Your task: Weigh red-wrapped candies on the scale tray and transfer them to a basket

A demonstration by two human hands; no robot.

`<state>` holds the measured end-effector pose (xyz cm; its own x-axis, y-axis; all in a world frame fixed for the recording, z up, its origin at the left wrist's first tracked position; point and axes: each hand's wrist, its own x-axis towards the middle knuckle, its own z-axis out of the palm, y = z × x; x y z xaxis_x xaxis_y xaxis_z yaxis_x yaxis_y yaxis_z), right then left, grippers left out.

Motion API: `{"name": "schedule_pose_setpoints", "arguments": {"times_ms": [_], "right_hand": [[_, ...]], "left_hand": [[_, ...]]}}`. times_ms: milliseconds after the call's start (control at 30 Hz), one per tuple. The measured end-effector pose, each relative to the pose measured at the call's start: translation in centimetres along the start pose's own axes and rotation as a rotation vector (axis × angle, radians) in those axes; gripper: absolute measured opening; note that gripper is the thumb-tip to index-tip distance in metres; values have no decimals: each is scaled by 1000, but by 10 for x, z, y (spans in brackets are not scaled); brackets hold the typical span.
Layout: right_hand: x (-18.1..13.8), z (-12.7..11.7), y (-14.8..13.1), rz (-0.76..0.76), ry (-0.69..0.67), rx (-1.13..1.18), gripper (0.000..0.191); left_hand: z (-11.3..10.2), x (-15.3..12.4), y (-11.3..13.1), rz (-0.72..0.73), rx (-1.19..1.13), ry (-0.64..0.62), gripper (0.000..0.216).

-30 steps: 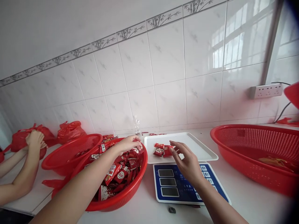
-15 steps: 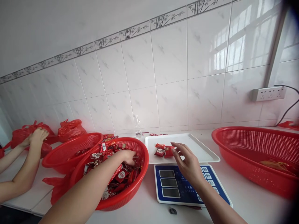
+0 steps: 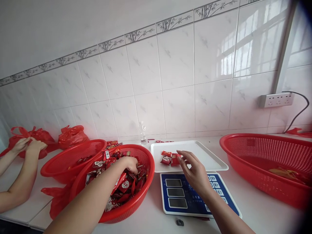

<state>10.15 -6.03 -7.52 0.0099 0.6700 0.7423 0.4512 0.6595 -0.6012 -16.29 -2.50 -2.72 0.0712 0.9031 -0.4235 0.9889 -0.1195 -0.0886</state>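
My left hand [image 3: 132, 165] reaches into a red perforated basket [image 3: 150, 159] heaped with small red snack packets [image 3: 125, 184]. Its fingers are curled down among the packets, and whatever they grip is hidden. My right hand [image 3: 193, 170] hovers over the front of the white weighing tray [image 3: 209, 156], thumb and fingers apart. Its fingertips are beside a red packet [image 3: 175, 159], perhaps touching it. Left of that packet lie a patterned dark red packet [image 3: 166, 160] and an orange-red packet [image 3: 166, 153]. The tray belongs to a digital scale with a blue panel [image 3: 179, 208], partly covered by my right forearm.
Another red basket [image 3: 48, 170] stands left, and a large red basket [image 3: 231, 159] right. Red plastic bags [image 3: 72, 135] sit at the back left, where a co-worker's hands [image 3: 31, 146] handle one. A clear bottle [image 3: 143, 133] stands by the wall; a small dark object [image 3: 179, 222] lies in front.
My left hand has risen slightly and shifted left within the packets. My right hand stays almost in place. The co-worker's hands have moved lower and closer together at a bag.
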Motion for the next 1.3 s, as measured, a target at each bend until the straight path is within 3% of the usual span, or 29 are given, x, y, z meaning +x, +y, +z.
{"name": "schedule_pose_setpoints", "arguments": {"times_ms": [167,400,600,733,900,1067,1300], "right_hand": [[1,0,2,-13,1,1,31],[3,-2,10,28,-2,-81,31],[4,0,16,-40,-103,-414,32],[3,0,15,-65,-168,-506,32],[3,0,16,-71,-164,-498,31],[5,-1,14,-57,-136,-459,32],[5,-2,14,-49,-45,-396,31]], "left_hand": [[0,-4,0,55,-43,22,19],[-2,-7,2,17,-12,-18,11],[7,-9,10,-64,36,92,33],[7,-10,13,-52,84,19,39],[5,-8,9,5,97,-22,36],[13,0,7,31,-26,76,30],[23,6,16,-20,104,170,34]]}}
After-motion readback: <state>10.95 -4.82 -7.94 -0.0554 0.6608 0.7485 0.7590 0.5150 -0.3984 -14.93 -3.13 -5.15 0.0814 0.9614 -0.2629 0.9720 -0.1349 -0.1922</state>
